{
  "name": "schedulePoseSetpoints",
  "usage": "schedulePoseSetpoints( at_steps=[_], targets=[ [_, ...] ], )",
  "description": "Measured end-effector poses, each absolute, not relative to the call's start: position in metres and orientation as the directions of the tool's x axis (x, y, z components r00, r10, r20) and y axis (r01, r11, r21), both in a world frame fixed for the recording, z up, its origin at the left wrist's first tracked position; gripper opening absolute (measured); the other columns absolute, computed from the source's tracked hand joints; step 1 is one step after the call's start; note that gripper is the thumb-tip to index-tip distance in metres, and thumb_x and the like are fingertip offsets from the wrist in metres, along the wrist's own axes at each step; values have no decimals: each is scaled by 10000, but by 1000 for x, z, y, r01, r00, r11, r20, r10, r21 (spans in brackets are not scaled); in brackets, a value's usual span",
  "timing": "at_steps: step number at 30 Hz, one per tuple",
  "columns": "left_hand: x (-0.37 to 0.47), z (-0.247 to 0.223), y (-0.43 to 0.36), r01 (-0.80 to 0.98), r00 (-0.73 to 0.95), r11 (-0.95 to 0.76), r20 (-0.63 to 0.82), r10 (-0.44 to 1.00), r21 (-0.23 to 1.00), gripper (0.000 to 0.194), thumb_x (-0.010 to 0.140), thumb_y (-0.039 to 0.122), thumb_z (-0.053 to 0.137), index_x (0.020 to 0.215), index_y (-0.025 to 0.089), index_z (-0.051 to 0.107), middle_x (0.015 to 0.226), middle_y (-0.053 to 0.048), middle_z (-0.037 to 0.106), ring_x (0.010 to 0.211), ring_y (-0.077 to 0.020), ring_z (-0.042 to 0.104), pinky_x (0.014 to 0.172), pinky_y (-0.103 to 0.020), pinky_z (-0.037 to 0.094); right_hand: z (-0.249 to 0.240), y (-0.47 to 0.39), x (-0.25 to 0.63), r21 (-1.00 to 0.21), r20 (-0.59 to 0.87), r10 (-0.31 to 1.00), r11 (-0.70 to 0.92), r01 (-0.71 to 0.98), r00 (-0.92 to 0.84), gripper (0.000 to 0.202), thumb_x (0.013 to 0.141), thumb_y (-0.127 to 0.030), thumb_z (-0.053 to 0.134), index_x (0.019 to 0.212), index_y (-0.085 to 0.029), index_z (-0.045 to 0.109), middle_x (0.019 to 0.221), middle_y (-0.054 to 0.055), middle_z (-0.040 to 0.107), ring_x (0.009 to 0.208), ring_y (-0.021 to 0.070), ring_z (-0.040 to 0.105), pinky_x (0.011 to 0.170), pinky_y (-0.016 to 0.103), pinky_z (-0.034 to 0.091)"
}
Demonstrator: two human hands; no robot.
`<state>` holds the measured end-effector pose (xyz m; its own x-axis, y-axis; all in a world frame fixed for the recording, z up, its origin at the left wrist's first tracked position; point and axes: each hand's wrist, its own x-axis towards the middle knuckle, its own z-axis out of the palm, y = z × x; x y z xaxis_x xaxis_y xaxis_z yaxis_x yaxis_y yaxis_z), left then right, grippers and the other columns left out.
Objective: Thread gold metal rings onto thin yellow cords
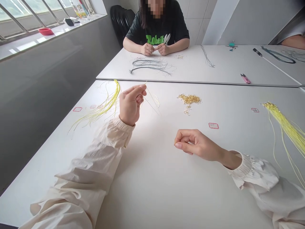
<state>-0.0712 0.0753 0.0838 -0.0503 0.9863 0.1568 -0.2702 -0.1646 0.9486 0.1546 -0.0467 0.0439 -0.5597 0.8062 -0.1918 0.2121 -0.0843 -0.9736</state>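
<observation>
My left hand (131, 105) is raised over the table, thumb and forefinger pinched on a thin pale-yellow thread (152, 95) that trails down to the right. Lower and to the right, my right hand (196, 144) is closed in a pinch. Whatever sits between its fingertips, if anything, is too small to make out. Behind my left wrist lies a bundle of yellow threads (111, 101), fanned toward the left. A pile of small gold metal pieces (190, 99) lies beyond my right hand, a few loose ones in front of it.
A second yellow thread bundle (283, 122) lies at the right, with metal bits at its end. Red-framed labels (213, 126) mark the white table (152, 190). Across it, a person (157, 35) works with both hands near grey cords (150, 65). Pink snips (245, 78) lie at the far right.
</observation>
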Motion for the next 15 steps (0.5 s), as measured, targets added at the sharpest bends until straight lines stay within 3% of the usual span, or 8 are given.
schedulePoseSetpoints(
  at_steps=[3, 6, 11, 15],
  targets=[
    [-88, 98, 89, -302, -120, -211, 183, 976, 930, 172, 779, 135, 686, 615, 157, 641, 604, 16, 501, 463, -33, 350, 432, -189, 309, 40, -47, 155, -978, -115, 821, 5, 207, -560, 157, 948, -287, 562, 828, -188, 546, 625, -36, 471, 591, 94, 422, 581, 255, 343],
    [-98, 103, 94, -274, -158, -227, 189, 969, 935, 183, 803, 151, 679, 626, 169, 634, 616, 12, 536, 468, -40, 394, 440, -191, 345, 32, -48, 154, -944, 86, 848, 237, 229, -523, 73, 938, -211, 558, 891, -196, 612, 769, 2, 581, 666, 105, 467, 643, 269, 391],
    [-100, 104, 92, -214, -107, -209, 189, 976, 954, 120, 801, 154, 681, 685, 149, 655, 654, -4, 610, 514, -43, 493, 469, -165, 398, 11, -54, 154, -737, 377, 780, 579, 347, -500, 148, 915, -124, 541, 991, -206, 638, 950, 36, 660, 703, 113, 511, 668, 289, 415],
    [-96, 105, 87, -179, -39, -141, 136, 990, 974, 61, 804, 179, 692, 765, 136, 675, 735, -30, 670, 524, -40, 542, 469, -142, 425, -3, -60, 155, -588, 437, 727, 677, 443, -529, 176, 902, -101, 541, 1029, -199, 616, 977, 42, 677, 784, 137, 595, 718, 320, 410]
  ],
)
